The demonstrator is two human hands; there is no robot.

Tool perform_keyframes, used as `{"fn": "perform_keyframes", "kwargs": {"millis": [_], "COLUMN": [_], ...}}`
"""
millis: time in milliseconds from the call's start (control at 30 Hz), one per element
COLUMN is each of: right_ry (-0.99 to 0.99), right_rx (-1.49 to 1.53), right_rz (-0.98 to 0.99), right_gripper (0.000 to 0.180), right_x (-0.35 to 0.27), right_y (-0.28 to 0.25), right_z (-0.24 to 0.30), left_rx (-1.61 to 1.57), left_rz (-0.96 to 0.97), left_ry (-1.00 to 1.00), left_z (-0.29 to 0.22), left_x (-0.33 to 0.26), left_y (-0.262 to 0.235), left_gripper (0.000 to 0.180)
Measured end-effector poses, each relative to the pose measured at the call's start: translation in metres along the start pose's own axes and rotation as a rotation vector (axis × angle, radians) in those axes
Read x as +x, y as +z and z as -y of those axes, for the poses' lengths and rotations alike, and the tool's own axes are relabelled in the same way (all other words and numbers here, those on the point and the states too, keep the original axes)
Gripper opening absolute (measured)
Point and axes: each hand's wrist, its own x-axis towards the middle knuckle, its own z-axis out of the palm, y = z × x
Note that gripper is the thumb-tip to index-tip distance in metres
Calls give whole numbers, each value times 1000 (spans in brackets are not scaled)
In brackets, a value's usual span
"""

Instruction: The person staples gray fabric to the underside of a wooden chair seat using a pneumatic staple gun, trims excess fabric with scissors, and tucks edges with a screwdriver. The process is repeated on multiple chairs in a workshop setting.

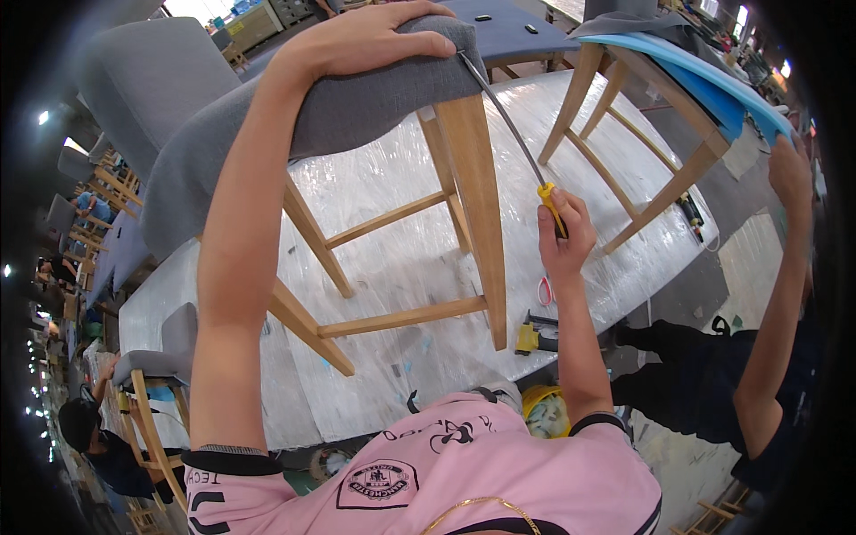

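A wooden chair with a grey fabric seat (374,111) stands on the work table. My left hand (383,40) lies over the top of the seat's corner, thumb and fingers spread apart and pressing on the cloth. In my right hand (568,236) is a screwdriver (513,120) with a yellow and black handle, fingers wrapped round it. Its long metal shaft slants up to the left, and its tip touches the fabric at the seat corner, just above a wooden leg (477,205). Whether the tip goes under the cloth cannot be made out.
Clear plastic film covers the table (401,339). On it lie a yellow and black tool (535,334) and pink-handled scissors (545,290). At right, a co-worker's hand (788,169) holds blue padding (695,67) on another chair. A person (89,437) works at lower left.
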Motion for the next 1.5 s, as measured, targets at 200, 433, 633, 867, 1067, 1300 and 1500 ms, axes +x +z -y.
{"fn": "perform_keyframes", "kwargs": {"millis": [200,433,633,867,1067,1300,1500], "right_ry": [86,347,964,677,1022,1028,753], "right_rx": [129,170,732,518,1678,1309,832], "right_rz": [-19,53,253,274,577,363,555], "right_gripper": [40,39,35,38,49,38,38], "right_x": [-19,-2,5,-1,-13,26,18], "right_y": [22,-16,-44,-22,6,-19,-76], "right_z": [-8,55,60,34,-9,11,-29], "left_rx": [-13,4,-3,-35,-35,-56,-47], "left_rz": [-7,8,-5,32,34,85,145], "left_ry": [-10,23,24,10,-19,-56,3], "left_z": [1,-8,-11,-30,-39,-66,-78], "left_x": [-4,-10,-9,-15,-18,-24,-20], "left_y": [1,-1,-2,-7,-11,-20,-22], "left_gripper": [74,74,74,74,75,84,84]}}
